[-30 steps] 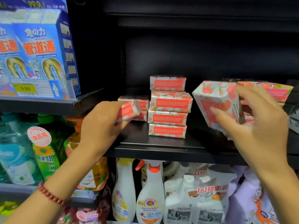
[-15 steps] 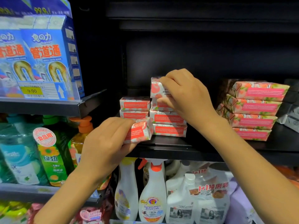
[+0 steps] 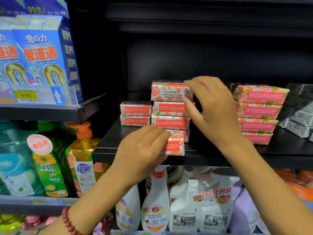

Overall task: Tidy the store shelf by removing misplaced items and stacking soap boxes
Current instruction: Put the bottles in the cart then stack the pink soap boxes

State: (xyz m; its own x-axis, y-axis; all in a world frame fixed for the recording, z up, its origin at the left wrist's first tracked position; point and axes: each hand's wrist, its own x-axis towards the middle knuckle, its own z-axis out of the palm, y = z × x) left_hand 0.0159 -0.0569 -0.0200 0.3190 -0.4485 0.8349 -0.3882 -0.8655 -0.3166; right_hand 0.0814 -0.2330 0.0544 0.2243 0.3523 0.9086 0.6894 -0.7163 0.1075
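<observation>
Both hands are busy with soap boxes. The right hand (image 3: pixel 215 109) pinches the right end of the top box (image 3: pixel 169 91), fingers above and thumb below. That box lies flat on the middle stack (image 3: pixel 170 122) with its words upside down. The left hand (image 3: pixel 142 148) is wrapped round another soap box, the held box (image 3: pixel 175 145). It holds this box tilted, just in front of the foot of the middle stack, at the front edge of the shelf (image 3: pixel 220 158).

A second ago the right hand held the top box up in the air, over by the right stack (image 3: pixel 259 114). Now it sits on the middle stack, so one more box is put away. The left hand has moved too. It was up by the short stack (image 3: pixel 135 114), left of the middle stack, and now it is lower and in front. Its box is probably next, and the short stack looks to have room. The right hand should let go softly, or the top box could slide.

The shelf is black and flat, with a dark wall behind. Past the right stack lie grey boxes (image 3: pixel 298 116). Up and left of the middle stack stand blue boxes (image 3: pixel 42 56) with a yellow price tag (image 3: pixel 25 95). Below it stand white spray bottles (image 3: pixel 155 206). Down to its left are a green bottle (image 3: pixel 47 167) and a pump bottle (image 3: pixel 83 158).
</observation>
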